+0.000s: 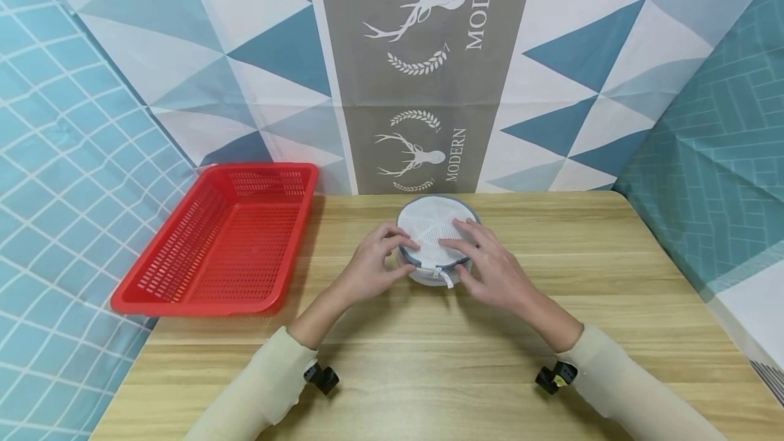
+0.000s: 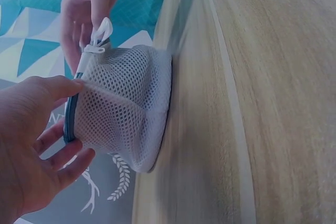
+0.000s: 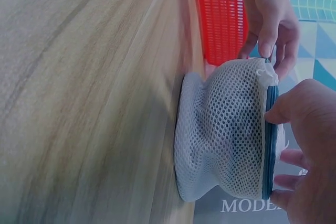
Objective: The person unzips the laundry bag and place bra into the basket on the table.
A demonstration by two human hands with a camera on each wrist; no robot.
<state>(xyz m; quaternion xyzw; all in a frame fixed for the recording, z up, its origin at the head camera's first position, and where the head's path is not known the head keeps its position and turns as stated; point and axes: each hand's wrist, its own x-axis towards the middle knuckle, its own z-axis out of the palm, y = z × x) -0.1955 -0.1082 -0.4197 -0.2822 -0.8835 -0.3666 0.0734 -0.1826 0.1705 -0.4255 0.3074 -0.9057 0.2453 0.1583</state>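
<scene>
A round white mesh laundry bag with a dark blue zippered rim stands upright on the table. Its white zipper pull hangs at the front. My left hand holds the rim from the left, thumb at the front edge and fingers bent over the lid. On the opposite side my right hand grips the rim likewise, its fingertips on the mesh top. Both wrist views show the soft, creased side of the bag, whose base rests on the wood. What is inside cannot be made out.
A red perforated plastic basket stands on the left of the wooden table. Patterned sheeting rises behind the table's back edge. Each forearm carries a small black wrist camera.
</scene>
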